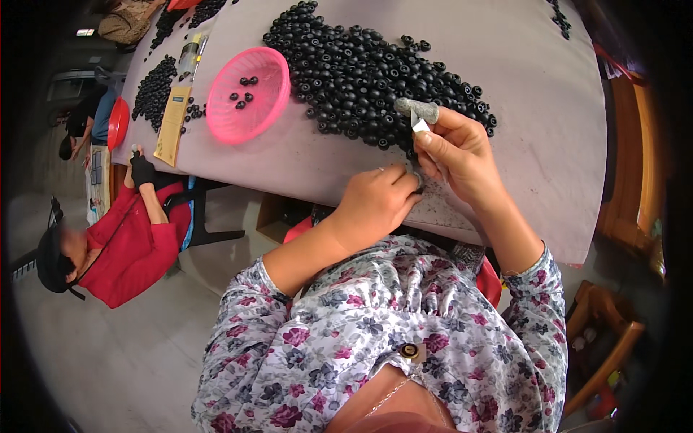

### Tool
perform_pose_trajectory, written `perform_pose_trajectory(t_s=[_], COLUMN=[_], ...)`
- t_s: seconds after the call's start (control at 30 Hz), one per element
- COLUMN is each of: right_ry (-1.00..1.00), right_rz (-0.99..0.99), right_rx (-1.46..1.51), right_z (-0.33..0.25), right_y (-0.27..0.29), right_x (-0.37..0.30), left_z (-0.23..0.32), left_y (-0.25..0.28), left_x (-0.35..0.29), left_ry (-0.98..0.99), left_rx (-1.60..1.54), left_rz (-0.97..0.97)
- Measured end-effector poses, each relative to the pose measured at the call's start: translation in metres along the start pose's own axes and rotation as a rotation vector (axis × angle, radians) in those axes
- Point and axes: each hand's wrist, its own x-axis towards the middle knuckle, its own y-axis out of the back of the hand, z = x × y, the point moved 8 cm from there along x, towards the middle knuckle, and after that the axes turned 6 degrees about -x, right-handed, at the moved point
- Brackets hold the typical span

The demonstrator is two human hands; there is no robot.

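Observation:
My right hand is closed on a small blade with a white wrapped handle, pinched between thumb and index finger. A grey cover sleeves that index fingertip. Just left of it, my left hand is curled shut close to the table's near edge. Something small and dark shows at its fingertips, too hidden to name. Beyond both hands spreads a large heap of round black pieces with holes in them, its near edge close to my right fingers.
A pink plastic basket with several black pieces stands left of the heap on the cloth-covered table. Farther left lie a yellow-brown packet and another black pile. A person in red sits at the left side.

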Motion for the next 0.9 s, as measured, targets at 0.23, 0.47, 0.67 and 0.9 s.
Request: perform_pose_trajectory(t_s=[0.23, 0.47, 0.67, 0.9], right_ry=[-0.006, 0.093, -0.044, -0.144], right_rz=[-0.214, -0.251, -0.277, -0.322], right_rx=[-0.304, -0.423, -0.371, -0.203], right_z=[0.001, 0.011, 0.011, 0.018], right_y=[-0.022, -0.029, -0.028, -0.029], right_x=[-0.009, -0.012, -0.012, -0.012], left_z=[-0.088, -0.061, -0.053, -0.048], left_y=[0.014, -0.022, -0.024, -0.020], left_x=[-0.028, -0.034, -0.033, -0.032], left_ry=[0.791, 0.933, 0.873, 0.872], left_rx=[-1.651, -2.066, -2.049, -2.026], left_rz=[0.355, 0.243, 0.152, 0.181])
